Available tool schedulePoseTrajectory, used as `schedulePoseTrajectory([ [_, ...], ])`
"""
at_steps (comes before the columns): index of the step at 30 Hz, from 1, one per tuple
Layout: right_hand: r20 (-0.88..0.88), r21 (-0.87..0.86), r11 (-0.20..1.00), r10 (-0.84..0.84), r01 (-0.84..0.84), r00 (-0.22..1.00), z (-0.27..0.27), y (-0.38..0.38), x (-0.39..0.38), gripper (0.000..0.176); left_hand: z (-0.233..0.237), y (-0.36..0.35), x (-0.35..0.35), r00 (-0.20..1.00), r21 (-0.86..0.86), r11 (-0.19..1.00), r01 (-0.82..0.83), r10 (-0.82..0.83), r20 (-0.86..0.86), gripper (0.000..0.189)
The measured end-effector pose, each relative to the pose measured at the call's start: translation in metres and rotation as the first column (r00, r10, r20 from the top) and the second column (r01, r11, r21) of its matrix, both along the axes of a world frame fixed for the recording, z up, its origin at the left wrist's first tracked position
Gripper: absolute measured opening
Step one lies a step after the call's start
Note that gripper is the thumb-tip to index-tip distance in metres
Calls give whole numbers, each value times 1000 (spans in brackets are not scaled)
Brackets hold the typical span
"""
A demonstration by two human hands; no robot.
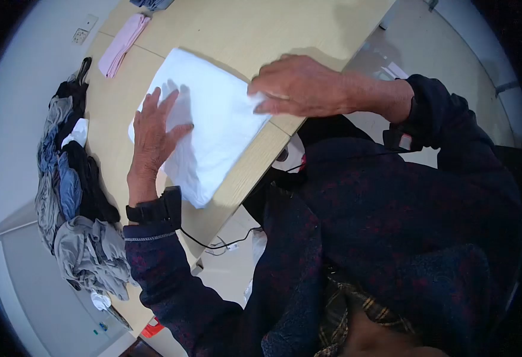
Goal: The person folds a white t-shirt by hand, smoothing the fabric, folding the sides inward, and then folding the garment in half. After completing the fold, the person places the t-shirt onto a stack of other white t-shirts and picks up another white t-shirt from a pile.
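Observation:
A folded white cloth (219,113) lies on the wooden table near its edge; I cannot make out what kind of garment or linen it is. My left hand (153,131) is on the left part of the cloth, palm down, with fingers spread and the thumb apart. At the opposite edge of the cloth, my right hand (302,86) has its thumb and fingers closed on a bit of the white fabric. The tips of that hand are slightly blurred. Black bands circle both wrists, and a thin black cable runs from the left one.
On the table (213,27) lies a folded pink cloth (124,44) at upper left. Rumpled grey, blue and black clothes (73,172) are heaped along the left side by the wall. Part of a grey-blue cloth (152,3) shows at the top. A wall socket (81,35) is beyond.

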State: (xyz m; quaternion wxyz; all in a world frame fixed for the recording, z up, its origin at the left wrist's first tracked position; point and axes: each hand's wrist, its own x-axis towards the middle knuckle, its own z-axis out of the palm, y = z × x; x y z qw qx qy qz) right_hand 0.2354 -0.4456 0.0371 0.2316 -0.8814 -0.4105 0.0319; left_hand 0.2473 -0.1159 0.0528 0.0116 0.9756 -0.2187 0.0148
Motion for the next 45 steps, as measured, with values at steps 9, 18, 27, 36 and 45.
schedulePoseTrajectory([
  [9,257,258,948,117,-185,959,-15,53,9,49,-30,-55,-99,996,20,999,-43,41,74,85],
  [18,324,-61,971,239,-232,915,-42,91,31,54,-46,-40,-92,995,-63,998,-30,36,89,93],
  [27,311,-120,979,194,-164,930,-44,96,29,55,-38,-8,-93,977,-86,975,-203,208,52,92],
  [36,428,-35,981,187,-191,884,-56,97,34,55,-44,75,-77,854,-597,686,-416,520,3,45],
  [45,371,-43,983,182,-179,911,-50,94,30,54,-17,53,-60,643,-424,501,-754,692,-326,36],
])
